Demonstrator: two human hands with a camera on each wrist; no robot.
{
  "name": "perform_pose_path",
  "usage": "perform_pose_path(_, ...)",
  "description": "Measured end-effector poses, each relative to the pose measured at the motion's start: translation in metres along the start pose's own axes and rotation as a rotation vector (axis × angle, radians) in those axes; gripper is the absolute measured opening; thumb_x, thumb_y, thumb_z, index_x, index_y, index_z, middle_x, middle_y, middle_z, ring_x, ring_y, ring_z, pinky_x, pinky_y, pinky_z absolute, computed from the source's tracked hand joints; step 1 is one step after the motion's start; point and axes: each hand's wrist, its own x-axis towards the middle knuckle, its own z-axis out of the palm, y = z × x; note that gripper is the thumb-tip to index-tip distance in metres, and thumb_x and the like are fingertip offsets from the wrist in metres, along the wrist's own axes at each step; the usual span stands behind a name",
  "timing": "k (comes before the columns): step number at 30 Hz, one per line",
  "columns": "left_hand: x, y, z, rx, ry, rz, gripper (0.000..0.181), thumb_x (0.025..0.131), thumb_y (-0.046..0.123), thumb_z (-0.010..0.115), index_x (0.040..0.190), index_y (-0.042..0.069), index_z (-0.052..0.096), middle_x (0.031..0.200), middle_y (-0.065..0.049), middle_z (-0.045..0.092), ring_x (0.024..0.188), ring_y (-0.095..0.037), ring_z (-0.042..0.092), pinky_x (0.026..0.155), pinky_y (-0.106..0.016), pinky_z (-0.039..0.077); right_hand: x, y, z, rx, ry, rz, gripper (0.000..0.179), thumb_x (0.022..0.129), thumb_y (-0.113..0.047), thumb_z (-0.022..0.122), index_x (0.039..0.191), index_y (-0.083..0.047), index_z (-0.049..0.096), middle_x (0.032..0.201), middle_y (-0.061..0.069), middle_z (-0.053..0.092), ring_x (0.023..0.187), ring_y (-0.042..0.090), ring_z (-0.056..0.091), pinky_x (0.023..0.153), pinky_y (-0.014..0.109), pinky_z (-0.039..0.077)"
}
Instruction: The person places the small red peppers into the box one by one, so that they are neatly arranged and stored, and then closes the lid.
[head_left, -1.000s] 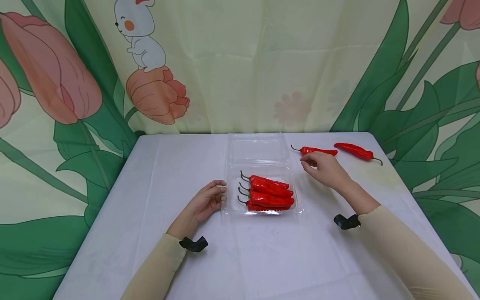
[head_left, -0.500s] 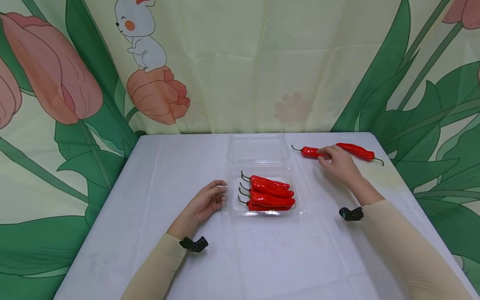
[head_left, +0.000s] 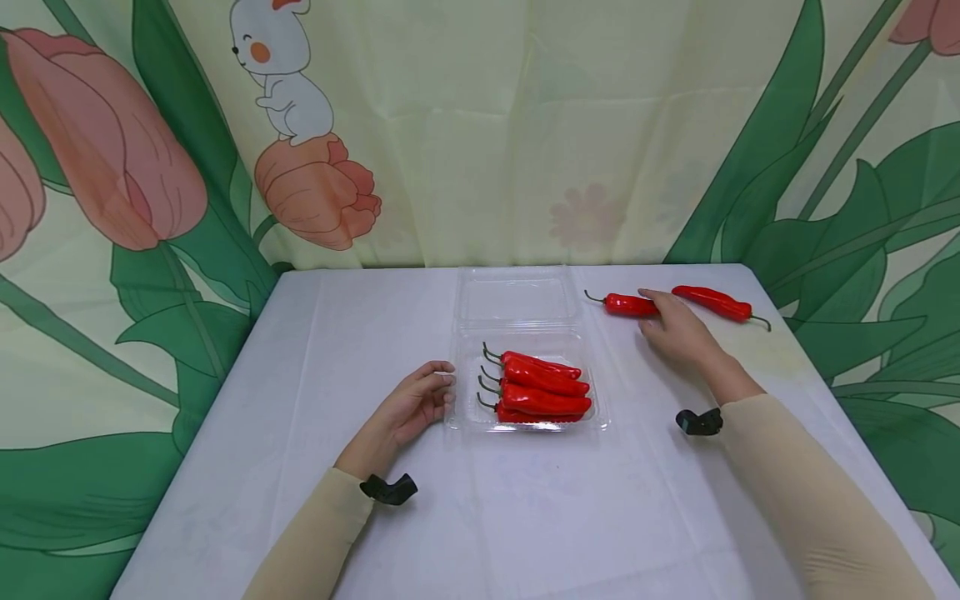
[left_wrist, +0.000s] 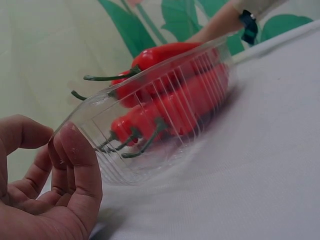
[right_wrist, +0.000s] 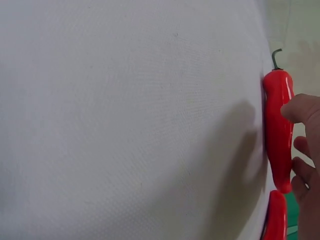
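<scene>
A clear plastic clamshell box (head_left: 465, 343) stands lidded-side back and unfolded, holding several red chili peppers (head_left: 543, 400) with green stems, laid side by side. My left hand (head_left: 412, 404) is at its left side; in the left wrist view the thumb and fingers (left_wrist: 82, 165) pinch the rim corner. At the back right my right hand (head_left: 678, 333) reaches over the right end of a loose chili pepper (head_left: 628, 306). Its forefinger extends beyond the pepper's far side and the thumb stands on the near side. In the right wrist view the thumb overlaps this pepper (right_wrist: 277, 130).
Another chili pepper (head_left: 716, 302) lies just right of the right hand, stem pointing right. The box's raised lid (head_left: 513, 297) reaches toward the table's back edge. White cloth covers the table (head_left: 525, 508); a printed curtain (head_left: 480, 167) hangs directly behind.
My right hand has moved right along the loose pepper, from its middle to its right end, and its forefinger has straightened. The left hand stays at the box.
</scene>
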Motion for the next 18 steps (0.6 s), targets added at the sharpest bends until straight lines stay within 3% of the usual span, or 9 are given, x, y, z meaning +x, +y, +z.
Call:
perform_pose_path(9,0.0003,-0.0007,-0.0005,0.001,-0.003,0.0,0.018,0.102,0.004,0.055,0.117,0.012,0.052,0.089,0.001,0.058,0.073,-0.011,0.056,0.064,-0.021,0.051,-0.0014,-0.0018,0.005,-0.065,0.054,-0.011,0.064,0.093,-0.011,0.071,0.151,-0.002,0.045,0.153,0.028,0.041,0.141,0.05,0.036,0.111,0.068,0.039)
perform_pose_path(18,0.0008,-0.0008,-0.0009,0.005,0.003,0.0,0.018,0.101,0.004,0.055,0.116,0.012,0.052,0.089,0.001,0.058,0.073,-0.011,0.056,0.063,-0.022,0.051,-0.0029,-0.0055,0.0056,-0.04,0.042,0.024,0.064,0.092,-0.011,0.075,0.149,-0.001,0.047,0.145,0.029,0.045,0.132,0.049,0.042,0.103,0.064,0.049)
